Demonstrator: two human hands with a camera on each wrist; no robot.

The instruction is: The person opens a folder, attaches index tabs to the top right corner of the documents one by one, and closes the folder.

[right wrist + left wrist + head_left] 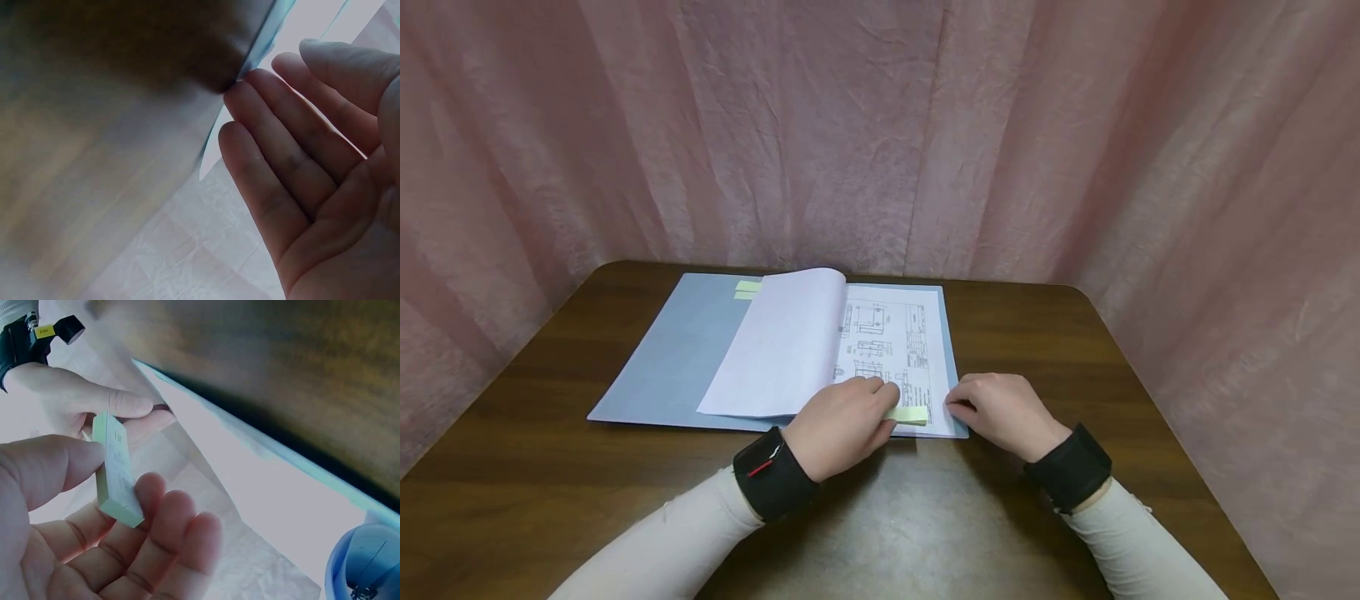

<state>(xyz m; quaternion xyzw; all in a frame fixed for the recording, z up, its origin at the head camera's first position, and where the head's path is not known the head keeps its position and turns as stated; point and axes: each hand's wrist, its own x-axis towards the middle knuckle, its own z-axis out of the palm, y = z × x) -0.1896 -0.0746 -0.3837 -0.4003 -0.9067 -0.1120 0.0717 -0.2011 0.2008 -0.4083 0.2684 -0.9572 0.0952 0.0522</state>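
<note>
My left hand (846, 421) pinches a thick pad of pale green sticky notes (117, 469) between thumb and fingers, over the lower part of a drawing sheet (917, 325). In the head view, the end of the pad pokes out beyond its fingertips. That sheet, printed with technical drawings, lies in an open light blue folder (662, 358). At the folder's lower right corner is my right hand (1007, 412), its fingertips at the edge of the sheet. The right wrist view shows its fingers fairly straight, with the thumb apart from them.
A turned white page (782, 342) curls over to the left from the folder's spine. Two green sticky strips (747, 289) show on the left cover near its top. The brown wooden table (1022, 333) meets pink curtains (865, 133) behind and at the sides.
</note>
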